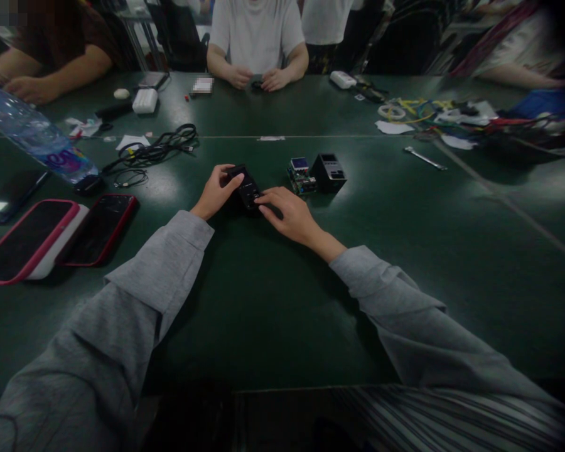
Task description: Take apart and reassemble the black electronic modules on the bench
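Note:
A small black device (245, 187) with a dark face is held over the green table (263, 301). My left hand (219, 191) grips its upper left side, thumb on the face. At its lower right end are the fingertips of my right hand (289, 215), thumb and fingers bent close around that corner. Just beyond my right hand lies a circuit board (302, 177) with a small screen. A black box-shaped casing (329, 172) with openings stands right beside the board.
Phones (101, 229) and a plastic bottle (42, 135) are at left, near black cables (162, 147). A metal wrench (425, 158) and tangled wires (475, 119) lie at right. Across the table, a person in a white shirt (258, 37) rests both hands on it.

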A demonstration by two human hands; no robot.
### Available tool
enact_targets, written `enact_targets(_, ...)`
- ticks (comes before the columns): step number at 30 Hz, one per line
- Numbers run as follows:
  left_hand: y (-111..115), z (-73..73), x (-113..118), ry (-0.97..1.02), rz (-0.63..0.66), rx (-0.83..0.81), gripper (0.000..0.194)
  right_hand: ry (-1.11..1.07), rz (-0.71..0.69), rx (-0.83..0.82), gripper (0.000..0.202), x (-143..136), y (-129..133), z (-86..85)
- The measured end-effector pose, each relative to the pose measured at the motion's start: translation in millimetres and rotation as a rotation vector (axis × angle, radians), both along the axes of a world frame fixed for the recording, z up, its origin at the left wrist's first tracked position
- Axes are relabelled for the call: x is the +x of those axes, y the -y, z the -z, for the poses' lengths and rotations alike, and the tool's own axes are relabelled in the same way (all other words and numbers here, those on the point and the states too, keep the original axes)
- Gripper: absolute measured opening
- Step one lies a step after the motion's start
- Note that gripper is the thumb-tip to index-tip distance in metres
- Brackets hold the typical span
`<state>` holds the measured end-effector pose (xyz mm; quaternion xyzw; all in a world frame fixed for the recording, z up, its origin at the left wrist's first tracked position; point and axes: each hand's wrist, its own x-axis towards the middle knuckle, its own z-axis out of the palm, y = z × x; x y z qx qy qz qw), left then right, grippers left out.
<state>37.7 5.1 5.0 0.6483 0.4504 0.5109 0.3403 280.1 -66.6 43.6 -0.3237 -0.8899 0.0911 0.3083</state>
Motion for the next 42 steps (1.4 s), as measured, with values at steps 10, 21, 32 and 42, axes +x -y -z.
enact_targets(10,7,-10.7,4,-0.002,0.014,0.006,0.062,-0.099,0.049,-0.075,0.068,-24,-1,9.9)
enact_targets(21,7,-10.4,2,0.043,-0.009,-0.001,0.062,-0.109,0.1,-0.181,0.074,-45,-1,16.4)
enact_targets(32,4,-8.4,1,0.106,0.016,-0.076,0.064,-0.055,0.137,-0.168,0.073,-46,0,14.4)
enact_targets(42,4,-8.9,0,0.104,0.053,-0.104,0.066,-0.079,0.133,-0.152,0.071,-45,0,14.4)
